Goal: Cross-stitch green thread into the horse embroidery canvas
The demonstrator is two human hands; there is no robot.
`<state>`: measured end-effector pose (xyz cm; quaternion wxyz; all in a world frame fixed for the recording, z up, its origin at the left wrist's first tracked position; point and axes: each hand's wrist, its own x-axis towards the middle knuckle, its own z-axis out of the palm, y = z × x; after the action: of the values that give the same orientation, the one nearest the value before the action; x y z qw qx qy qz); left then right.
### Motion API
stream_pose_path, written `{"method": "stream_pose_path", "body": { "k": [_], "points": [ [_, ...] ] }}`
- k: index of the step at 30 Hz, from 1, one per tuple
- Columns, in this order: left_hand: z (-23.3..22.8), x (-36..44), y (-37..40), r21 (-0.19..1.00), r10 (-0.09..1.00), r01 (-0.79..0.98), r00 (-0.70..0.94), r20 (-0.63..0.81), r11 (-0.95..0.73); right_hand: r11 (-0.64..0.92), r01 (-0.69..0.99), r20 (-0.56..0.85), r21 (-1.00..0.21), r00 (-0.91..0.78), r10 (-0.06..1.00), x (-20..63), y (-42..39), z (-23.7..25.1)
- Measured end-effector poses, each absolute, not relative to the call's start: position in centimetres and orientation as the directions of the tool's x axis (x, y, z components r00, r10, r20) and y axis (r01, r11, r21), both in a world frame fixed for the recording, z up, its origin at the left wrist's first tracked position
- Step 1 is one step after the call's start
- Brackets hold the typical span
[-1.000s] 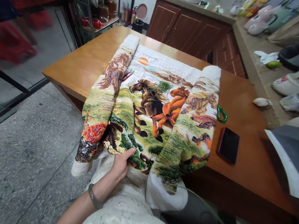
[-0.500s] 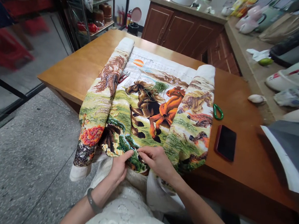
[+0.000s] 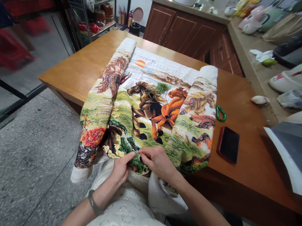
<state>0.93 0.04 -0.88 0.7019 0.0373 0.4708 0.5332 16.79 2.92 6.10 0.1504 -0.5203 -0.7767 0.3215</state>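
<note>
A large cross-stitch cloth [image 3: 151, 106] with brown and orange horses lies over the near edge of a wooden table [image 3: 73, 69], both sides rolled up. My left hand [image 3: 121, 167] grips the cloth's lower edge from beneath, thumb on top. My right hand [image 3: 156, 160] rests on the green stitched patch beside it, fingertips pinched together at the cloth; a needle or thread there is too small to make out. The two hands nearly touch.
A dark phone [image 3: 228, 144] and a green-handled tool [image 3: 220, 113] lie right of the cloth. Red-handled scissors [image 3: 124, 77] sit on the cloth by the left roll. A counter [image 3: 259, 75] with cluttered items runs along the right; wooden cabinets [image 3: 182, 31] stand behind.
A second ago only my left hand held the cloth. My right hand has come in from the right and pinched at the stitching; little has moved in the last half second.
</note>
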Motion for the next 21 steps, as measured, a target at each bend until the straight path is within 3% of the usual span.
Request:
{"method": "stream_pose_path", "body": {
  "k": [6,11,17,21],
  "points": [
    [-0.2,1.2,0.2,0.583,0.795,-0.714,-0.059,-0.603,0.388,0.307,0.836,-0.106,-0.455,-0.394,0.913,16.1,2.6,6.1],
    [0.0,1.0,0.2,0.579,0.798,-0.714,-0.048,-0.601,0.393,0.316,0.84,-0.141,-0.441,-0.413,0.9,16.1,2.8,6.6],
    [0.0,1.1,0.2,0.584,0.789,-0.701,-0.051,-0.613,0.409,0.345,0.879,-0.149,-0.329,-0.409,0.9,15.5,2.5,6.6],
    [0.0,1.2,0.2,0.579,0.792,-0.71,-0.048,-0.608,0.401,0.337,0.858,-0.105,-0.389,-0.404,0.909,16.0,2.7,5.9]
  ]
}}
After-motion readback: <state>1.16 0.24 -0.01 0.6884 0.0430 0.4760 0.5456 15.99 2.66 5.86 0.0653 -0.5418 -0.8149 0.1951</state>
